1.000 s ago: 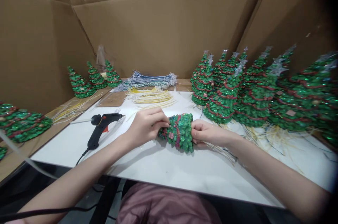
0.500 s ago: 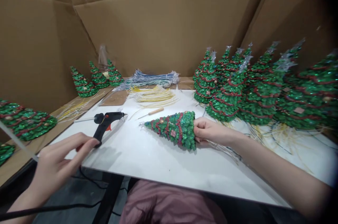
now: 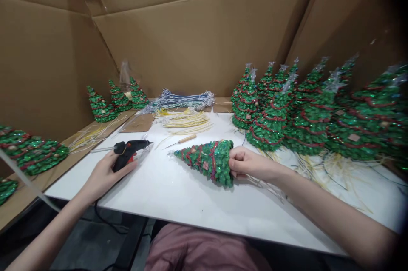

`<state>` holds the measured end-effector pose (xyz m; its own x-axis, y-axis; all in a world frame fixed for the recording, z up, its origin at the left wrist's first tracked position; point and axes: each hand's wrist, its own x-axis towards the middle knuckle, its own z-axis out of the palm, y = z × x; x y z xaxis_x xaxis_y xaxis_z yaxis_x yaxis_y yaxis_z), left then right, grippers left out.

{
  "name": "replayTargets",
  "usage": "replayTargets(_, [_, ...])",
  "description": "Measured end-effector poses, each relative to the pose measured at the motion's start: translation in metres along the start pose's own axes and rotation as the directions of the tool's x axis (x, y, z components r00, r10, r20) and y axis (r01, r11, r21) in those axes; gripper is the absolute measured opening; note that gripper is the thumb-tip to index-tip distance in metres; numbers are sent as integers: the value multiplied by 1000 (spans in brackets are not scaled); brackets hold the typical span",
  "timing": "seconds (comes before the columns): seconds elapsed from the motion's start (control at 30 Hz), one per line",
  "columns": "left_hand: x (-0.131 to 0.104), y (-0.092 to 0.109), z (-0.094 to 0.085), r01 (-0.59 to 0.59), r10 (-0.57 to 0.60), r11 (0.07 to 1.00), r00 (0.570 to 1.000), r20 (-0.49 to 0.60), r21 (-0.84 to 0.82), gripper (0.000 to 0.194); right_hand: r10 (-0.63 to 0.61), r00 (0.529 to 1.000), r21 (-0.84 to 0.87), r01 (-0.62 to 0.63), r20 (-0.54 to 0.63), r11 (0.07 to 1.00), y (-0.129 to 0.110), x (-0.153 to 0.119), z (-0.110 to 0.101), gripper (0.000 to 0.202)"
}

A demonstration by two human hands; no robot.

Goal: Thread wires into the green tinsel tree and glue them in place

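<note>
Pointing toward nine o'clock, the tree (image 3: pixel 205 162) is gripped by the nearer right hand (image 3: pixel 247 163), and the gun (image 3: pixel 129 150) by the left hand (image 3: pixel 104 173).

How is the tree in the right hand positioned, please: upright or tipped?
Tipped: the tree is on its side, its tip pointing toward the glue gun, its base held by the right hand.

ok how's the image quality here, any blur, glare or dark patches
Head view: top right corner black, trees at the far right smeared; also in the head view, a soft shadow on the white table, glitter glinting on the tree.
</note>
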<state>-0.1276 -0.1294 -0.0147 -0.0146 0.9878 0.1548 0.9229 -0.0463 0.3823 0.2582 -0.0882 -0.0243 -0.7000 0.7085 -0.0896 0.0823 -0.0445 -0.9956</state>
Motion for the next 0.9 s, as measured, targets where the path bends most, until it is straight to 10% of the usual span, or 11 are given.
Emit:
replayTargets(0.17, [-7, 29, -6, 53, -57, 974, 998, -13, -221, 46, -1, 1000, -22, 1, 20, 1000, -3, -1, 4, 47])
replayTargets(0.37, [-29, 76, -16, 32, 96, 865, 969, 228, -500, 43, -21, 1000, -39, 21, -1, 999, -4, -2, 10, 48])
replayTargets(0.5, [-39, 97, -16, 26, 129, 914, 927, 351, -405, 41, -27, 999, -43, 27, -17, 999, -5, -3, 13, 47])
replayTargets(0.9, [-38, 107, -16, -193, 258, 950, 927, 272, -244, 32, -65, 998, -87, 62, -27, 994, -12, -3, 22, 42])
